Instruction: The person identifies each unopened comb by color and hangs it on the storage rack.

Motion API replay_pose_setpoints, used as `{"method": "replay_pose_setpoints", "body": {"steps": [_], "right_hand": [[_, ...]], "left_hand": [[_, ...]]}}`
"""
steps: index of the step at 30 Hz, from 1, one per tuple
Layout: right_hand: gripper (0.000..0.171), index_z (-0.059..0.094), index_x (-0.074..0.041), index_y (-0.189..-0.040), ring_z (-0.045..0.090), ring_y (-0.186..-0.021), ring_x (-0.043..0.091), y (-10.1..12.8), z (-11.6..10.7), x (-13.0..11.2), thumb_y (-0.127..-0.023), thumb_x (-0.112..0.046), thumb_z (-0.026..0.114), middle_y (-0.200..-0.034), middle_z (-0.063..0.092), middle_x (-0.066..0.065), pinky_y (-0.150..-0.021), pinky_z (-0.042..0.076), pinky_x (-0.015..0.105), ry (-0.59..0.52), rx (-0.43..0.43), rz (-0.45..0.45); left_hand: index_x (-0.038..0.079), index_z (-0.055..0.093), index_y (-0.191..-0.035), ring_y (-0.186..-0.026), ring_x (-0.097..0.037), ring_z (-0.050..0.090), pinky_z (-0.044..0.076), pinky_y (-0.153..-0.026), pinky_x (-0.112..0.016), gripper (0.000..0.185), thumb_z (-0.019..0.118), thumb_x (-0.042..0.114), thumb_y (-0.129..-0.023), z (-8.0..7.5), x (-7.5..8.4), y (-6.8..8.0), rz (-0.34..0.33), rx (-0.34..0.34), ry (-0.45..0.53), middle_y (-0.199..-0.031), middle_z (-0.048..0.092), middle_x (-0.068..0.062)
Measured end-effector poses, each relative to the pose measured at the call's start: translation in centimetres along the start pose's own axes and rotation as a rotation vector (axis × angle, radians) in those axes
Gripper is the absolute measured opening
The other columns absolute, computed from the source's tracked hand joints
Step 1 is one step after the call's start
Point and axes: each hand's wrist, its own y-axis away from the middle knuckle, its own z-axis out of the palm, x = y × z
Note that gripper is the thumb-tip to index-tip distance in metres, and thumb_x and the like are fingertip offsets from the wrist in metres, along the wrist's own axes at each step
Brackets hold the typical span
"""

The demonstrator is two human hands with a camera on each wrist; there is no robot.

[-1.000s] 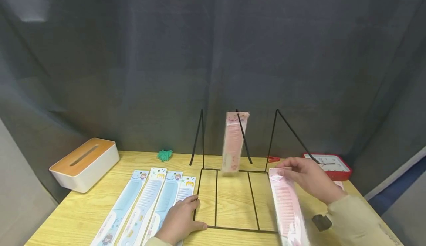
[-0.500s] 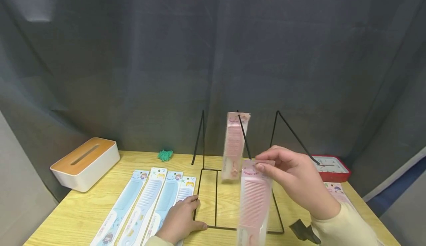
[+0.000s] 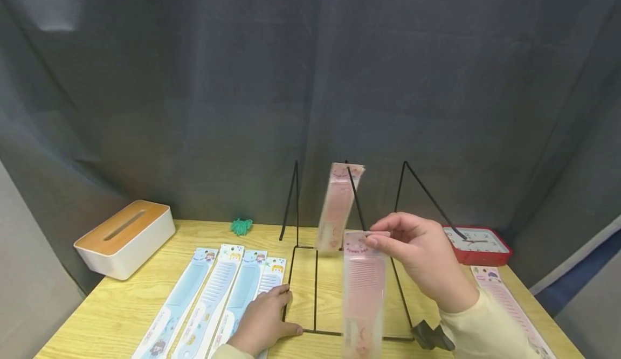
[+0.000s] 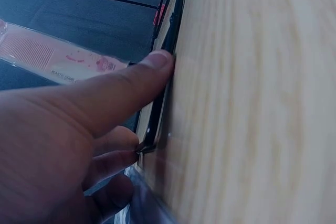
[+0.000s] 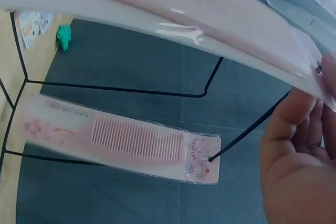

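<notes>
My right hand [image 3: 419, 259] pinches the top of a packaged pink comb [image 3: 365, 289], which hangs upright in front of the black wire rack [image 3: 315, 289]. Its header is at the front end of the middle hook; in the right wrist view a dark tip shows beside the fingertips, but I cannot tell whether it is through the hole. Another packaged pink comb [image 5: 136, 137] hangs farther back on that hook, its lower end tilted left. At the rack's front left corner, my left hand [image 3: 264, 316] holds the base wire, thumb [image 4: 131, 85] along the front bar.
Several packaged blue and white combs [image 3: 179, 299] lie left of the rack, partly under the left hand. A pink comb pack [image 3: 509, 308] lies at right, near a red clock [image 3: 477, 243]. A tissue box [image 3: 126, 240], green yarn [image 3: 241, 226] and black scrap [image 3: 432, 336] are around.
My right hand has carried the pink comb leftward from the rack's right side to the middle hook. The hanging comb has swung leftward at its bottom. My left hand stays put.
</notes>
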Motion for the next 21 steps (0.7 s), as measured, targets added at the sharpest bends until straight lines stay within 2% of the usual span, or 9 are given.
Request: {"method": "replay_pose_setpoints", "body": {"steps": [5,14,21], "right_hand": [[0.010,0.074,0.000,-0.094,0.064,-0.077,0.012,0.1,-0.1,0.5,-0.085,-0.003,0.079,-0.084,0.074,0.001,-0.071,0.055,0.024,-0.043,0.003,0.004],[0.014,0.073,0.005,-0.102,0.066,-0.086,0.014,0.3,-0.4,1.7,-0.093,-0.005,0.071,-0.098,0.074,0.004,-0.079,0.058,0.029,-0.140,-0.054,0.043],[0.020,0.071,0.002,-0.106,0.066,-0.089,0.014,-1.4,0.0,3.0,-0.097,-0.015,0.069,-0.100,0.072,0.002,-0.079,0.058,0.029,-0.155,-0.018,0.095]], "left_hand": [[0.002,0.065,-0.129,-0.123,-0.041,0.055,0.045,-0.100,-0.061,0.078,0.086,0.051,-0.072,0.0,0.0,0.0,0.000,0.014,-0.007,-0.145,0.053,-0.013],[0.001,0.065,-0.129,-0.122,-0.042,0.056,0.045,-0.099,-0.061,0.078,0.086,0.050,-0.072,0.1,0.1,0.2,0.012,0.032,-0.014,-0.144,0.054,-0.015],[0.001,0.066,-0.128,-0.122,-0.043,0.056,0.045,-0.099,-0.062,0.076,0.086,0.049,-0.073,-0.1,0.3,0.3,0.011,0.018,-0.008,-0.144,0.054,-0.015]]}}
